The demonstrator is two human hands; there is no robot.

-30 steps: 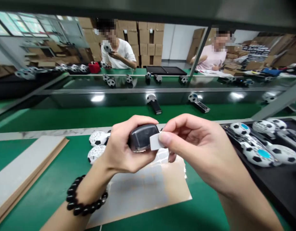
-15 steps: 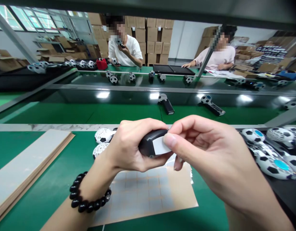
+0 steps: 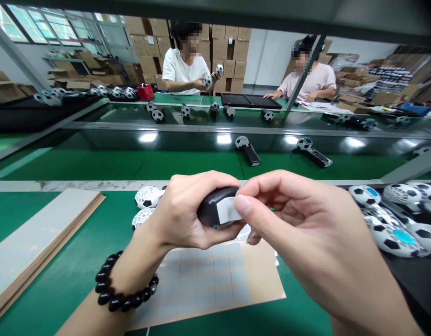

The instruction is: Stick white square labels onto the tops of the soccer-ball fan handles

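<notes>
My left hand (image 3: pixel 187 210) is wrapped round a black handle (image 3: pixel 208 213), its end face turned toward me; the rest of the item is hidden by the hand. A whitish rectangular sticker (image 3: pixel 226 211) lies on that end face. Thumb and forefinger of my right hand (image 3: pixel 281 210) pinch the sticker's right edge against the handle. Beneath both hands a sticker sheet (image 3: pixel 208 280) with a grid of pale labels rests on the green table. Just beyond my left wrist are two football-patterned heads (image 3: pixel 145 197), partly covered by the hand.
A stack of long pale boards (image 3: pixel 44 233) lies at the left. Football-patterned devices (image 3: pixel 393 235) are heaped at the right. Across the front, a green conveyor (image 3: pixel 166 161) carries a black-handled device (image 3: pixel 249 153) and another. Two people sit beyond it, one holding football-patterned items.
Both hands and the handle stay nearly in place, still pressed at the sticker. The devices on the conveyor have shifted slightly right. The person in white has lowered the item held near the face.
</notes>
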